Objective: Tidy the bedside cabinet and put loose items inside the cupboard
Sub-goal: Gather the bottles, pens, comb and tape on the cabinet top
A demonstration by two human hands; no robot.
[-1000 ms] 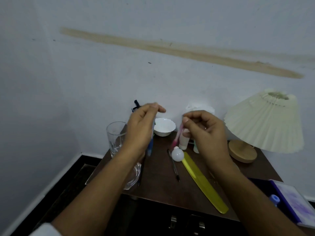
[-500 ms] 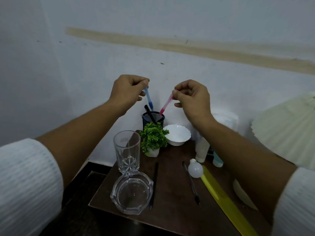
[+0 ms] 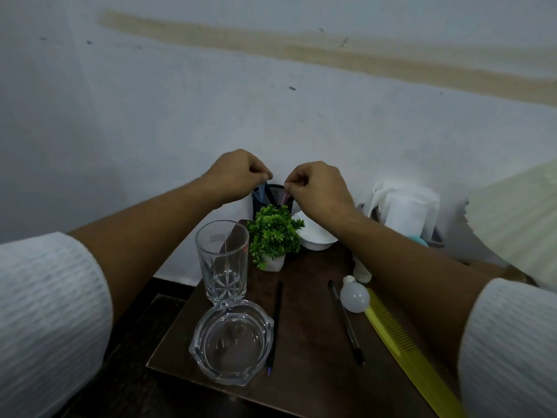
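A black mesh pen cup (image 3: 275, 195) stands at the back of the brown bedside cabinet top (image 3: 313, 333), against the wall. My left hand (image 3: 238, 173) pinches the top of a blue pen (image 3: 262, 191) that reaches down into the cup. My right hand (image 3: 316, 185) pinches a pink pen (image 3: 284, 197), also lowered into the cup. Two dark pens (image 3: 275, 321) (image 3: 346, 321), a white bulb (image 3: 355, 297) and a yellow comb (image 3: 413, 357) lie loose on the top.
A small green plant in a white pot (image 3: 272, 233) stands just before the cup. A tall glass (image 3: 222, 260) and a glass ashtray (image 3: 232, 340) sit front left. A white bowl (image 3: 316, 239), white tubes (image 3: 407, 212) and a lampshade (image 3: 518, 212) are to the right.
Both hands have come down from above the cup, so the blue and pink pens now sit mostly inside it. The view has tilted a little lower.
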